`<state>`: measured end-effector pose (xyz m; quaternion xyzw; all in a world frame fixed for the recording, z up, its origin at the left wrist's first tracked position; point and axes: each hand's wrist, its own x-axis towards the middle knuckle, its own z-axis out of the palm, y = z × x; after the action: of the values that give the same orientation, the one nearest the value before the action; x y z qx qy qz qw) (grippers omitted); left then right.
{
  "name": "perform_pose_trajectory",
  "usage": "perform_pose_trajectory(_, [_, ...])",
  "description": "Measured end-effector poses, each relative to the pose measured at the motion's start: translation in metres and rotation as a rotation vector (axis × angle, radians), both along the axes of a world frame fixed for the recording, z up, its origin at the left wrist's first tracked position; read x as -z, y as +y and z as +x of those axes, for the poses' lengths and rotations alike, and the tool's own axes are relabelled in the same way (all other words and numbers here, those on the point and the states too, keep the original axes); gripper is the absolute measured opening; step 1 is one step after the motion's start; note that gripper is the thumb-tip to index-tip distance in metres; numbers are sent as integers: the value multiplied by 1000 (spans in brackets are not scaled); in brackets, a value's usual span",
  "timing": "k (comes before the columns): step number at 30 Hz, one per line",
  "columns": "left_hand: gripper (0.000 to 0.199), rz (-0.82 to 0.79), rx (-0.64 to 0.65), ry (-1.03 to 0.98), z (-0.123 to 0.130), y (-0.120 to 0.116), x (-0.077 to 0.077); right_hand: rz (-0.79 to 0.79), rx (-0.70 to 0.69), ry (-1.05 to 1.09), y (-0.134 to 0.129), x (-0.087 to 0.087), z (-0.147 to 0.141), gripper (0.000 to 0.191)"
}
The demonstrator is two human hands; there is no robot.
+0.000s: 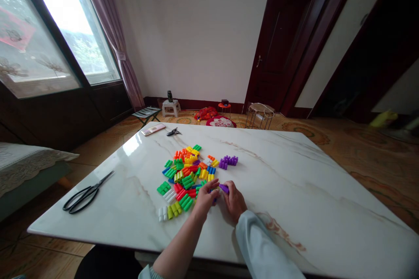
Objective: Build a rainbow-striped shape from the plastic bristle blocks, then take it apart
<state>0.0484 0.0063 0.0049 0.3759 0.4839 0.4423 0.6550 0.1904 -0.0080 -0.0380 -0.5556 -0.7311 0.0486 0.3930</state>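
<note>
My right hand point(235, 202) is closed around a purple plastic toy block point(224, 188), which pokes out between thumb and fingers. Close beside it, my left hand point(204, 200) has its fingers bent around dark purple plastic, partly hidden by the fingers. Whether both hands grip one joined piece or two, I cannot tell. Left of and beyond my hands spreads a pile of ribbed toy blocks point(188, 182) in green, red, yellow, orange, white and blue. A group of purple blocks point(228, 162) stands apart, just right of the pile.
The marble-patterned table point(294, 192) bears black-handled scissors point(88, 194) at the left. A phone point(153, 129) and small dark pliers-like cutters point(173, 131) lie near its far edge. Beyond on the floor are a white stool point(171, 108), a folding stool point(146, 113) and a round-seated stool point(261, 109).
</note>
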Motion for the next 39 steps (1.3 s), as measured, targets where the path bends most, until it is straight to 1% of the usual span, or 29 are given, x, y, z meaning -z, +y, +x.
perform_pose_trajectory(4, [41, 275, 95, 140, -3, 4, 6, -35, -7, 55, 1, 5, 1, 30])
perform_pose_trajectory(6, [36, 343, 104, 207, -4, 5, 9, -37, -12, 64, 1, 4, 1, 37])
perform_pose_trajectory(9, [27, 372, 79, 321, -5, 5, 13, 12, -2, 74, 2, 3, 1, 42])
perform_pose_trajectory(12, [22, 354, 46, 389, -6, 4, 16, 81, -25, 59, 4, 2, 1, 36])
perform_pose_trajectory(14, [22, 331, 28, 393, -5, 3, 18, 95, -64, 32, 4, 2, 1, 36])
perform_pose_trajectory(17, [23, 329, 11, 376, -5, 4, 20, 91, -135, -5, 2, -1, 1, 44])
perform_pose_trajectory(19, [24, 345, 21, 363, -5, 6, 20, 96, -171, -34, 2, -1, 1, 51])
perform_pose_trajectory(20, [24, 354, 34, 359, -5, 6, 19, 101, -173, -43, 2, -1, 1, 50])
perform_pose_trajectory(22, [24, 383, 55, 371, -6, 5, 16, 116, -141, -50, 4, 1, 1, 45])
perform_pose_trajectory(24, [22, 444, 53, 427, -6, -1, 13, 136, -72, -50, 7, 5, 0, 36])
perform_pose_trajectory(27, [22, 612, 44, 577, -4, -16, 14, 157, 28, -96, 11, 9, 2, 27])
perform_pose_trajectory(30, [26, 780, 140, 711, -2, -32, 20, 173, 116, -179, 13, 8, 3, 23])
perform_pose_trajectory(32, [30, 846, 222, 802, -4, -39, 24, 194, 160, -232, 12, 5, 3, 23])
perform_pose_trajectory(36, [41, 901, 289, 1000, -10, -38, 29, 185, 197, -301, 7, -3, 1, 20])
perform_pose_trajectory(39, [47, 859, 286, 1133, -14, -29, 28, 143, 186, -308, 6, -5, 0, 19])
